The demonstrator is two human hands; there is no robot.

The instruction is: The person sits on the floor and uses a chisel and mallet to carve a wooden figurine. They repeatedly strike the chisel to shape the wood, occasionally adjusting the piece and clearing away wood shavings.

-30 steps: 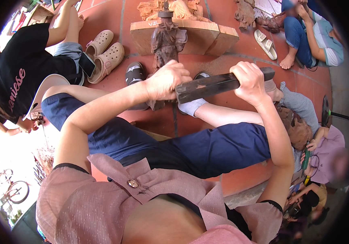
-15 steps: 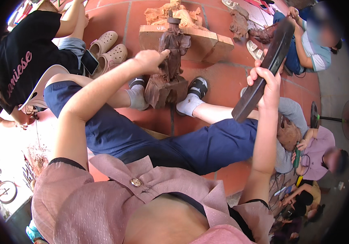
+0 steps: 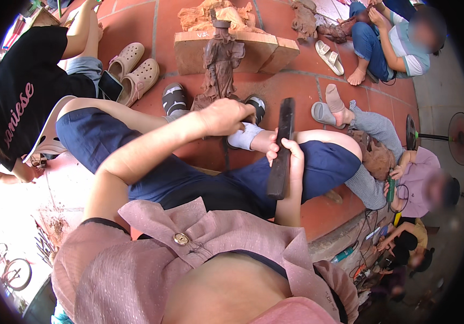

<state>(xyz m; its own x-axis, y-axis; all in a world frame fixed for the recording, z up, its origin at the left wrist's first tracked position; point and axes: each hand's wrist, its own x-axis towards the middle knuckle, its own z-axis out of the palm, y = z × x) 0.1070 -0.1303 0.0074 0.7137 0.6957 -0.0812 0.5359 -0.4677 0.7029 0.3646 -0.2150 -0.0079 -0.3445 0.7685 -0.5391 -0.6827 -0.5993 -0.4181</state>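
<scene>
My right hand (image 3: 296,156) is wrapped round a dark, flat-sided wooden bar (image 3: 280,178), held upright above my right thigh. To its left, my left hand (image 3: 224,116) is closed with its fingers curled. What those fingers hold, if anything, is hidden. Just beyond the left hand stands a dark brown carved wooden figure (image 3: 219,62) in a robe and a flat-topped hat. It stands upright between my feet, and my left hand and forearm hide part of its base.
Behind the figure lies a thick pale wood block (image 3: 189,56), with an orange-toned carving (image 3: 216,19) beyond it. Clogs (image 3: 137,78) and a phone (image 3: 110,86) are at the left beside a person in black. Other people sit at the right, near a fan (image 3: 459,139).
My right hand has come down and inward with the wooden bar. My left hand has drawn back from the figure toward me and to the right. The view has shifted slightly.
</scene>
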